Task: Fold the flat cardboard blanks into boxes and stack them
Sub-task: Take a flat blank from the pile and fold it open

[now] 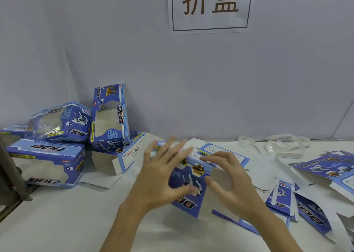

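A blue printed cardboard blank (193, 177) stands partly raised on the white table in front of me. My left hand (162, 173) is at its left side with fingers spread straight and the thumb against its printed face. My right hand (229, 178) lies over its right part, fingers stretched along the top fold. Several folded blue "DOG" boxes (47, 161) sit piled at the left against the wall; one box (109, 115) stands upright there. Flat blanks (316, 203) lie loosely heaped on the right.
White strapping bands (283, 144) curl at the back right by the wall. A paper sign (210, 6) hangs on the grey wall. A dark metal frame (9, 177) stands at the left table edge. An open-ended box (118, 155) lies near the pile.
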A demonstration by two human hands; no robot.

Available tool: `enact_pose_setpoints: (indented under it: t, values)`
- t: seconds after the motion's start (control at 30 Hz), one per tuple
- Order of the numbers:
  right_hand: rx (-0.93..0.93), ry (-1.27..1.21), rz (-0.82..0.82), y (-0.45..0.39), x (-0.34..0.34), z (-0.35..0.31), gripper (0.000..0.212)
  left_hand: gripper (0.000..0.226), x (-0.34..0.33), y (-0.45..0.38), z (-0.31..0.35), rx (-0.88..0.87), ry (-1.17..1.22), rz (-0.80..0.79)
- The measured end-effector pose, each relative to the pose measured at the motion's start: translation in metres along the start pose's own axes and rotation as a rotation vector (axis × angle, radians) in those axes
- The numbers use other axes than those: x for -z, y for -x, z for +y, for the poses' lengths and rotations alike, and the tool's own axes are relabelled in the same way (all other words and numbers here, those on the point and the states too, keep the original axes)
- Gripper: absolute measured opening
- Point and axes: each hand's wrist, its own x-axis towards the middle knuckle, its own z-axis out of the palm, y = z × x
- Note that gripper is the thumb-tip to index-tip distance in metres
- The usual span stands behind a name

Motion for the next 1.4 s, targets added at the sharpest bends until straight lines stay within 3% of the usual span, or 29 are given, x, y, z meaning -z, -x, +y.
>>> enact_pose_setpoints:
  t: [0.07,0.27,0.33,0.47,0.53,0.63,0.73,0.93,1.13,1.4]
  values:
    - [0.100,0.129,-0.007,0.003,-0.002,-0.004,0.044,0.100,-0.003,-0.001,0.006,-0.074,-0.089,-0.093]
    - [0.333,0.301,0.001,0.006,-0.011,-0.011,0.049,0.115,0.003,-0.001,0.000,-0.053,-0.178,-0.121]
    - [0.380,0.314,0.049,0.005,-0.018,-0.010,0.053,0.112,0.005,-0.003,-0.002,-0.037,-0.240,-0.051]
    - [0.419,0.253,0.240,-0.005,-0.024,-0.008,0.076,0.102,0.018,-0.008,-0.001,0.151,-0.192,0.297]
    - [0.286,0.070,0.282,-0.008,-0.023,-0.008,0.085,0.103,0.025,-0.009,0.001,0.296,0.044,0.487]
    - [0.130,-0.207,0.159,-0.003,-0.025,-0.013,0.090,0.099,0.034,-0.010,0.013,0.528,0.764,0.618]
    - [0.053,-0.321,0.069,-0.001,-0.027,-0.019,0.090,0.106,0.037,-0.012,0.021,0.599,0.986,0.569]
    - [0.027,-0.623,0.023,-0.008,-0.019,-0.044,0.087,0.067,0.039,-0.012,0.032,0.430,1.131,0.365]
    - [0.027,-0.646,-0.003,-0.010,-0.006,-0.049,0.081,0.075,0.051,-0.013,0.027,0.302,0.996,0.276]
    - [0.123,-0.539,-0.075,-0.015,0.012,-0.051,0.081,0.053,0.056,-0.012,0.037,0.263,0.897,0.299]
